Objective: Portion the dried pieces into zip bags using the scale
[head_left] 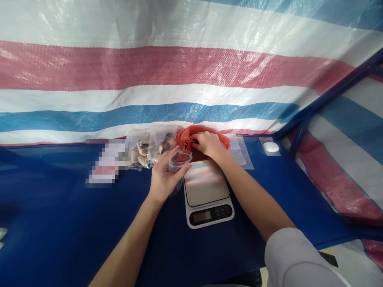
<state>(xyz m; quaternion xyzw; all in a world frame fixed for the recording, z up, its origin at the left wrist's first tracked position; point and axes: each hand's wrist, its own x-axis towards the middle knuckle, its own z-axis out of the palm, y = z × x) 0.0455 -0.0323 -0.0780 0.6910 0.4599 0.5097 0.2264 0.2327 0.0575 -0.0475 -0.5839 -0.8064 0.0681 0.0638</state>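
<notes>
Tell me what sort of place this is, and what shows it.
Probably a makeshift weighing or packing station: a digital scale sits on a blue table, filled clear bags lie nearby, and striped plastic sheeting hangs behind.

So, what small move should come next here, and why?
Probably bring a piece from the red bag over to the clear bag: the right hand reaches into the red bag, its grip unclear, while the left hand holds the clear bag open close by.

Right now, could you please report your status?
Left hand holds clear plastic bag open. Right hand partly inside red plastic bag. Possible obstacle: white rectangular digital scale close by.
</notes>
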